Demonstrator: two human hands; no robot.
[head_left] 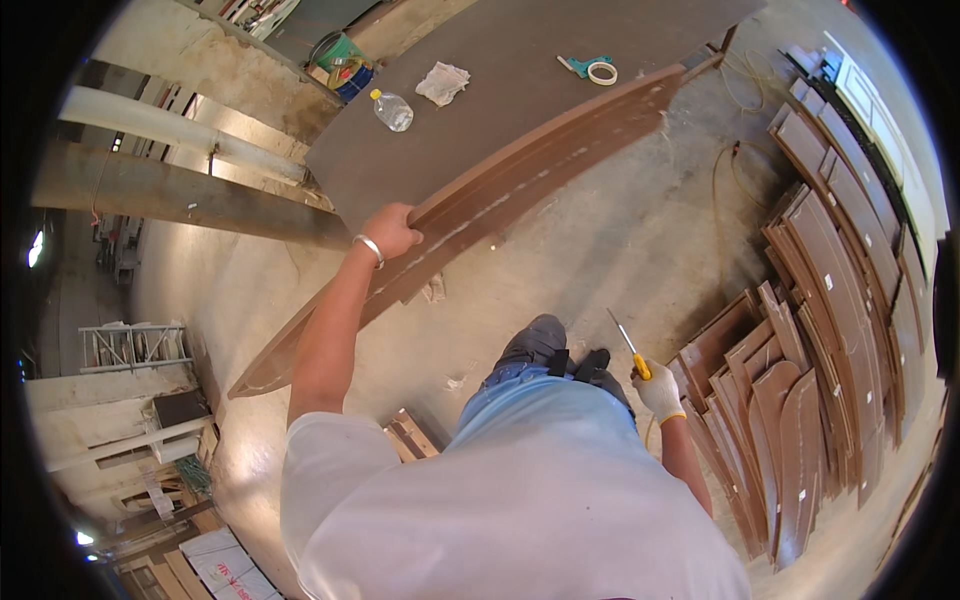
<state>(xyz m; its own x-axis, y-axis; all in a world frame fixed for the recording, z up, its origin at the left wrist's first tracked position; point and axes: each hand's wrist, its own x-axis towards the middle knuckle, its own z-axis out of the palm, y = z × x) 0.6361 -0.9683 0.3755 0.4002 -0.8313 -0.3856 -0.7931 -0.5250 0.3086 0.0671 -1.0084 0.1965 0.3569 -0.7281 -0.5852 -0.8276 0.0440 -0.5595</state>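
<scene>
A long brown wooden panel [540, 165] stands tilted on edge, running from the near left to the far right along the front of a dark-topped table [480, 45]. My bare left hand [393, 232], with a silver bracelet at the wrist, is closed over its upper edge. A line of pale marks runs along the panel's face. Low at my right side, my right hand [660, 391] wears a white glove. It is wrapped round the yellow handle of a screwdriver [641, 366], whose thin metal shaft points up and away from the panel's near face.
On the table lie a clear bottle with yellow cap [393, 110], a crumpled white cloth [443, 83] and a tape roll [602, 73]. Stacked brown panels [840, 290] lean at the right. A hose [722, 190] trails on the floor. Thick pipes [190, 195] cross at left.
</scene>
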